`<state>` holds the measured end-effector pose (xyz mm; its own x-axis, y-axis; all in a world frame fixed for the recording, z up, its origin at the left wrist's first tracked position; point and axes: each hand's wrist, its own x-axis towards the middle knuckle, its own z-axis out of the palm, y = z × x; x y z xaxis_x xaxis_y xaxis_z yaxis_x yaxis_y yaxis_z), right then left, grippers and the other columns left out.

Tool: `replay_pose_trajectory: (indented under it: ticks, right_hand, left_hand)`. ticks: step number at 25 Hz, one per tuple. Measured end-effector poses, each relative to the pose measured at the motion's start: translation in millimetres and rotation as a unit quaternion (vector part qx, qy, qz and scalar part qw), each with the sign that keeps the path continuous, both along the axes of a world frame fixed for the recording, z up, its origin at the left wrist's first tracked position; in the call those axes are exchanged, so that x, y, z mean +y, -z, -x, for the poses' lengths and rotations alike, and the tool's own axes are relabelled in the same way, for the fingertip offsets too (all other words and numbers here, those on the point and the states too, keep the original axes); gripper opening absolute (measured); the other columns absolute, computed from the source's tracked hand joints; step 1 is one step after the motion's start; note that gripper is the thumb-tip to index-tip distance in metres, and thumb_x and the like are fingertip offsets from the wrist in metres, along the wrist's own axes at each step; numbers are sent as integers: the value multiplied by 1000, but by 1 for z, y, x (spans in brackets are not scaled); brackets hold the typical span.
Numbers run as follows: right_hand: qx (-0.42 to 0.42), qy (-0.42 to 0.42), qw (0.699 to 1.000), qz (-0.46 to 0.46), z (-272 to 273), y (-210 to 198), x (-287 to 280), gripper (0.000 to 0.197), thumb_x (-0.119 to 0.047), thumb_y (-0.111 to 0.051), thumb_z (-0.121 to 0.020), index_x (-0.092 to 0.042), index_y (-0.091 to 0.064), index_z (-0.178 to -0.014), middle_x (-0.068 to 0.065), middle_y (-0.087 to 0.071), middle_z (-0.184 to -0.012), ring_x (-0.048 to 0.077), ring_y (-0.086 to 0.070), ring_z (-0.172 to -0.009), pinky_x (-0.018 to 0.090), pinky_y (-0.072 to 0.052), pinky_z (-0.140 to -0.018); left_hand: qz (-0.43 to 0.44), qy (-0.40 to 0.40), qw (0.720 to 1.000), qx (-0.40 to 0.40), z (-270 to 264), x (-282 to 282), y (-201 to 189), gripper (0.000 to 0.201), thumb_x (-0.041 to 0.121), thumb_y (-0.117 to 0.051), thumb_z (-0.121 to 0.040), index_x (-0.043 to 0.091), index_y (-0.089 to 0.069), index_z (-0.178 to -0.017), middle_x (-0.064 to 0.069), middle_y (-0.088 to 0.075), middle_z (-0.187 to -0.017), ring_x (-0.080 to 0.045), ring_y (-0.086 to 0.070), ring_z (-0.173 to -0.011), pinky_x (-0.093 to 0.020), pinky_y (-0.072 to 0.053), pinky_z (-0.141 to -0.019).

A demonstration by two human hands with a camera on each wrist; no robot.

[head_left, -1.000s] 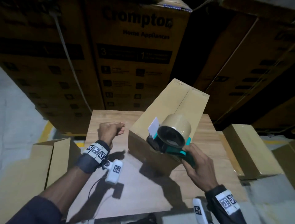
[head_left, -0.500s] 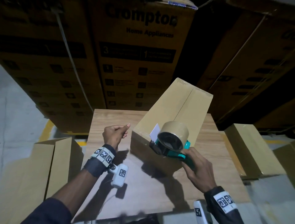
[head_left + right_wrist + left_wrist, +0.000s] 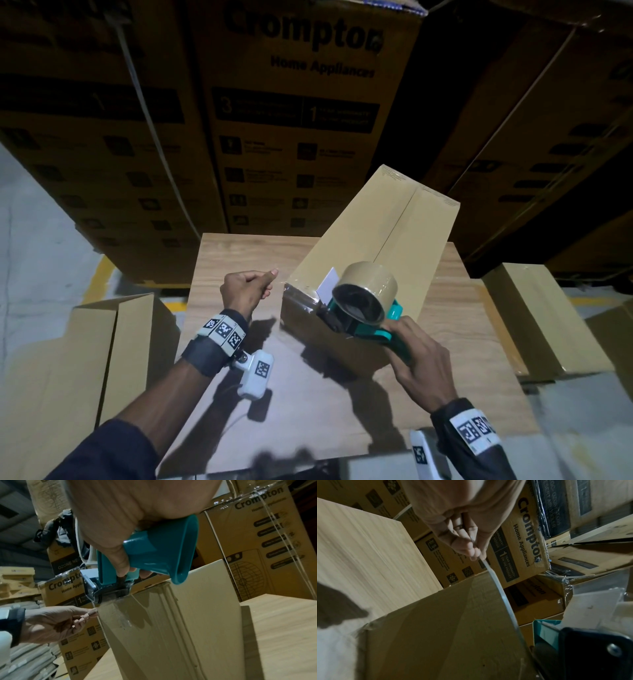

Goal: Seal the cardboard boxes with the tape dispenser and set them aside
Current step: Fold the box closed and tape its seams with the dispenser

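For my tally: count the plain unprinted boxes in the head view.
4: a tabletop box under the tape dispenser; a left box and a right box flanking the table; an edge box cut off at far right. More may be hidden.

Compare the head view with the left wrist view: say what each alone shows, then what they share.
Only the head view shows the right hand gripping the tape dispenser, its tape roll, and the side boxes. Only the left wrist view shows clearly the left hand pinching a stretched tape strip. Both show the cardboard box on the wooden table and the printed cartons behind.
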<state>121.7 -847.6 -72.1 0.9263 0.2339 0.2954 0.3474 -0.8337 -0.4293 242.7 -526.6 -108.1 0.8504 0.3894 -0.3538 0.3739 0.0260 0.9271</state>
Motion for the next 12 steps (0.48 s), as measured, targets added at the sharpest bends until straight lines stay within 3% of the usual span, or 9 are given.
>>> replay_pose_trajectory:
  ticks: [6, 12]
  right_hand:
    - [-21, 0, 1000, -13, -3, -6, -1, 58, -5, -80, -76, -33, -57, -122, -12, -62, -111, 10, -62, -84, 36, -58, -59]
    - [3, -4, 1000, 24, -7, 3, -1, 61, -10, -82, -77, -37, -54, -124, -14, -61, -112, 12, -63, -80, 37, -57, -55]
  left_hand:
    - [-16, -12, 999, -34, -2, 3, -6, 16, 24, -87, -81, 12, -78, -76, -6, -75, -69, -16, -62, -62, -32, -59, -71]
    - [-17, -13, 1000, -17, -5, -1, 4, 17, 24, -88, -80, 11, -78, -74, -8, -75, -70, -16, -61, -59, -29, -58, -70]
